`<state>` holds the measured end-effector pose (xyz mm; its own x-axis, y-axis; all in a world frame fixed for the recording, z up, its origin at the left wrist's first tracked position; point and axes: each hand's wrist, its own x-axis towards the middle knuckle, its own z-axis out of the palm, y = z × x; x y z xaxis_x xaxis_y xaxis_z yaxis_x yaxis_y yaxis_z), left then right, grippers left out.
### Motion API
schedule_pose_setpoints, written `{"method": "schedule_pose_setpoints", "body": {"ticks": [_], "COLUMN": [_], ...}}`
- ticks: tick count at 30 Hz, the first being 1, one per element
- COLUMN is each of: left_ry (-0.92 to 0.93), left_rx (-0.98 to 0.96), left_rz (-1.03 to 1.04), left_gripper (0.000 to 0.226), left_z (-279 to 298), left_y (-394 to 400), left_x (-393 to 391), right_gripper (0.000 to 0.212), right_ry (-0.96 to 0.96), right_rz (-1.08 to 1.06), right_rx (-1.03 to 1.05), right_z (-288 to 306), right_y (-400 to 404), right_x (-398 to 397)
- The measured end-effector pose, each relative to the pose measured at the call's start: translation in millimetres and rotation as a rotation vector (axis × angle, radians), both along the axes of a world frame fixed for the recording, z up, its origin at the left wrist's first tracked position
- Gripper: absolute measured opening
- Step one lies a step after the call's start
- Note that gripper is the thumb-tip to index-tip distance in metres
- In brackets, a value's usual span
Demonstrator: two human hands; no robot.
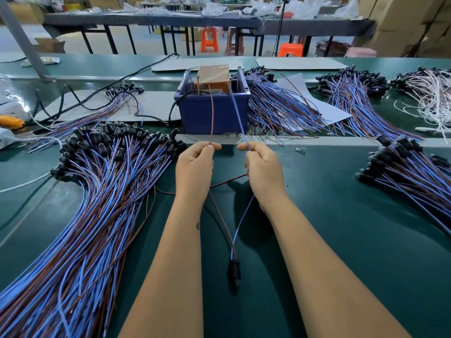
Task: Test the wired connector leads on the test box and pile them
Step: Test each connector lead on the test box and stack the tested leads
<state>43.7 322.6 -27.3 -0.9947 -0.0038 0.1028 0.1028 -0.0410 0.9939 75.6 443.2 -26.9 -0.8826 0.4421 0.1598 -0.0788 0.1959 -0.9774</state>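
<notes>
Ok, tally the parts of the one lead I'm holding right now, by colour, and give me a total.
Brown wire, pinched by the left hand: 1
Blue wire, pinched by the right hand: 1
Black connector, hanging below the hands: 1
Total: 3

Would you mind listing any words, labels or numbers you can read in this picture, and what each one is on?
No text here can be read.
Small white label on the front of the orange test box in the blue bin: printed, but too small and blurred to read.
Cardboard boxes at the back right: no readable markings.
Nothing legible shows on the leads, hands or green table.
</notes>
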Motion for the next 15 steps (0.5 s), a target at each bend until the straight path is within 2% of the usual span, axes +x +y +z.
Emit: {"method": "schedule_pose_setpoints", "body": {"ticks": [8,11,15], "left_ry": [-0.013,-0.036,-0.069], "left_rx": [-0.063,-0.084,-0.092], "left_rz": [0.068,0.08,0.064], "left_gripper": [0.021,0.021,0.021], "left_z": [-4.1,-4.9,-6.8], "left_y": [-0.5,-0.7,-0.7], "left_x": [-3.9,-6.6,-9.4], "right_gripper": [0.032,0.026,0.03], "right_ry": [-0.005,-0.031,-0.017], "right_rz": [-0.035,-0.055,-0.045], "right_rx": [0.076,0.058,0.042], "right_z": [-3.2,-3.0,-3.0], "right_y": [3.4,4.6,5.4], "right_x": [-1.6,-2.1,-0.3]}}
